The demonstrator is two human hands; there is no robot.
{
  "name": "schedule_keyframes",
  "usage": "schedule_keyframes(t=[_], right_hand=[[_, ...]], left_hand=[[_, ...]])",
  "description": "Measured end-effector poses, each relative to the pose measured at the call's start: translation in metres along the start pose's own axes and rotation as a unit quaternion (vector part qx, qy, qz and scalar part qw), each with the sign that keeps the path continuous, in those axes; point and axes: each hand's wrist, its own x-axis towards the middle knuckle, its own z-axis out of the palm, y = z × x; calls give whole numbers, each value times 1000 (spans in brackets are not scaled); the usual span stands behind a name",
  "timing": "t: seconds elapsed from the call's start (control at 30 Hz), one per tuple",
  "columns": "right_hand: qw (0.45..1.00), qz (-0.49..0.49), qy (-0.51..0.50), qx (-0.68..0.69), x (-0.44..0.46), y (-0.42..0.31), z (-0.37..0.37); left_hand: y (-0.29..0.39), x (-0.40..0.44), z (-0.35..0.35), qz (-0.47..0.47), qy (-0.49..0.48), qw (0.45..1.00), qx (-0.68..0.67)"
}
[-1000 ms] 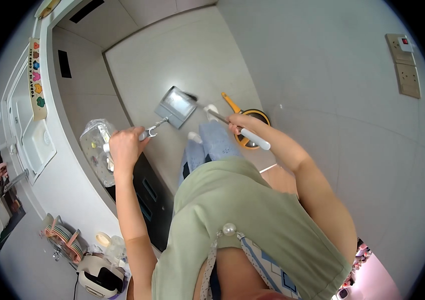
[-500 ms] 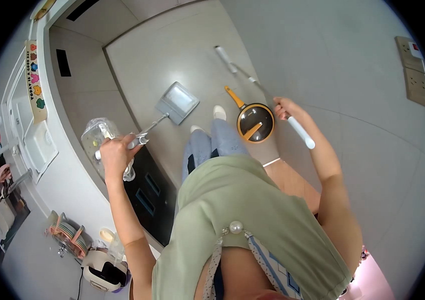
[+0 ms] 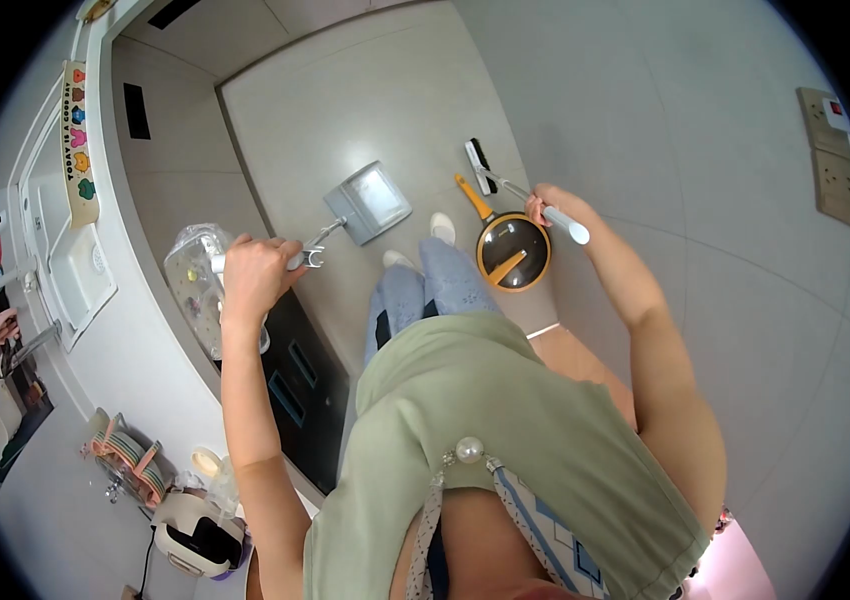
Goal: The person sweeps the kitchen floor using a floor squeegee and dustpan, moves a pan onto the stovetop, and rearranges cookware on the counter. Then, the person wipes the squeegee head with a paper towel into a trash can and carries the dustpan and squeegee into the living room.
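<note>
Left hand (image 3: 260,277) is closed around the dustpan handle (image 3: 307,258); right hand (image 3: 557,204) is closed on the broom handle (image 3: 567,224). The hands are well apart. The dustpan (image 3: 375,200) is on the floor (image 3: 345,100), ahead and between them, its open side turned away from the left hand. The broom head (image 3: 474,160) is nearer the right hand, near the wall (image 3: 625,120), its long axis running roughly forward. The tip of the lidded frying pan's (image 3: 513,253) handle is between broom head and dustpan. Floor contact of the bristles (image 3: 484,158): cannot be confirmed.
</note>
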Motion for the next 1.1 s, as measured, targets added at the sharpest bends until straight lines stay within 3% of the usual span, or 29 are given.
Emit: schedule_keyframes(t=[0.03,0.17,0.4,0.53,0.63,0.73,0.83,0.93,1.1], right_hand=[[999,-6,47,-18,-8,0,10],[996,58,24,-70,-21,-15,32],[967,25,19,-251,-32,12,94],[967,150,-138,-154,-9,27,91],[969,132,-184,-93,-20,37,72],[985,159,-68,-30,-67,44,77],[972,71,3,-226,-75,37,66],[919,-54,32,-388,-83,41,85],[832,-182,103,-514,-60,26,132]], left_hand=[[0,0,1,4,7,1000,-3],[5,-1,-1,-3,5,1000,1],[9,-6,-2,-9,3,1000,7],[10,-9,-1,-31,-7,1000,3],[7,-17,0,-53,4,999,-10],[1,-34,3,-74,25,997,-13],[0,-58,11,-112,37,993,-27],[10,-80,8,-156,51,986,-43],[36,-111,15,-235,71,968,-50]])
